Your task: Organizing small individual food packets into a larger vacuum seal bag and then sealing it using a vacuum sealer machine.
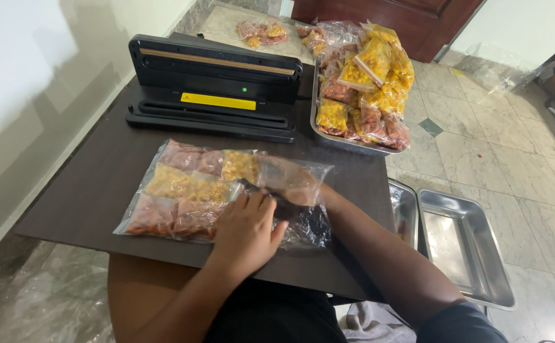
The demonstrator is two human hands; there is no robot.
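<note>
My left hand lies flat and open on the large clear plastic bag of small yellow and reddish snack packets, just in front of the black vacuum sealer. My right hand is inside the bag's open end; I cannot tell its grip

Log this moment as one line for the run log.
left hand: flat on clear bag of snack packets | right hand: inside bag's open end | vacuum sealer: lid open | steel tray: piled with packets
</note>
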